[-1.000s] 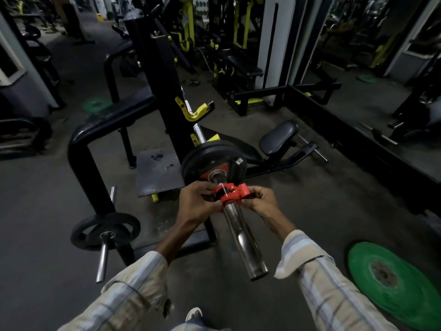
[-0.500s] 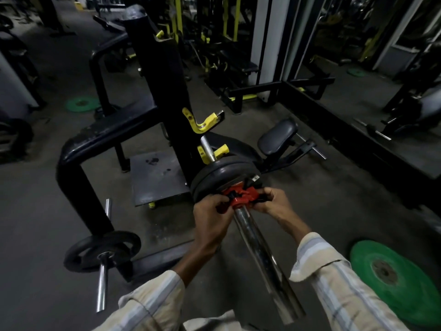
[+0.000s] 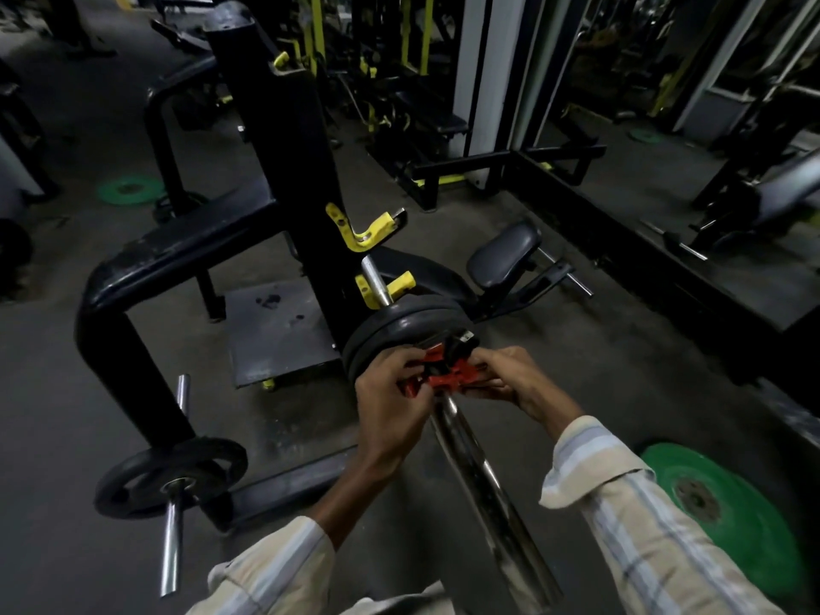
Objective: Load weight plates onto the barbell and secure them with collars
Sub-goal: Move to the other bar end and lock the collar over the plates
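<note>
So both hands are on the red plastic clamp collar (image 3: 448,372), which sits on the chrome steel barbell sleeve (image 3: 483,481) right up against the stacked black round weight plates (image 3: 399,332). The left hand (image 3: 392,408) is wrapped around the collar's left side, fingers curled over it, and the right hand (image 3: 510,377) pinches the other side with the fingertips. Can't tell if the collar's black lever is locked down or not, it's half hidden by the fingers. The bare sleeve runs back from the hands toward the person. Just past the plates, the bar rests in a yellow hook (image 3: 390,288) on the black rack post (image 3: 284,139). On the floor off to the right of the right sleeve there's a green round bumper plate (image 3: 736,517). Down left of the left hand, a smaller black plate on a short chrome storage peg (image 3: 173,477).
</note>
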